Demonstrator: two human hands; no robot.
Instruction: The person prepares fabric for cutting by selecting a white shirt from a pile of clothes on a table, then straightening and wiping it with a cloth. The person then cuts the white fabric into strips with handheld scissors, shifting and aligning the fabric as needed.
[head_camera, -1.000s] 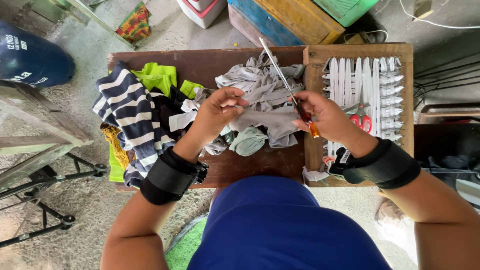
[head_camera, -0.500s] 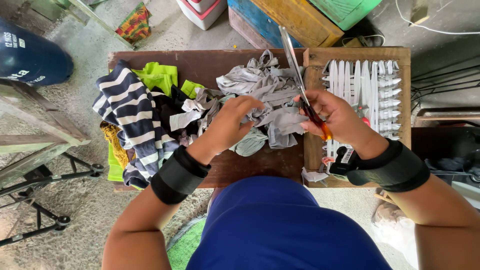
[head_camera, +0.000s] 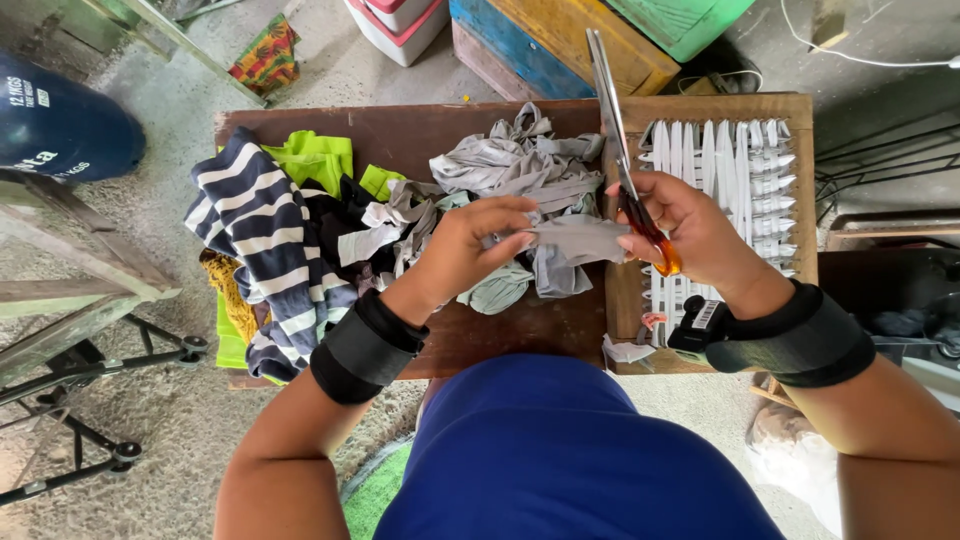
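Note:
My right hand grips a pair of scissors by their orange handles, the long steel blades pointing up and away from me. My left hand pinches one end of a grey cloth strip, which stretches across to the fingers of my right hand. Both hands hover over the brown wooden table, just in front of a heap of grey cloth scraps. Both wrists wear black bands.
A navy-and-white striped garment and lime-green fabric lie on the table's left. A row of white strips fills a wooden tray on the right. A blue drum, metal stand and coloured boxes surround the table.
The scissors have swung from a slant to nearly upright. My left hand has shifted right and now holds the grey strip stretched flat towards my right hand.

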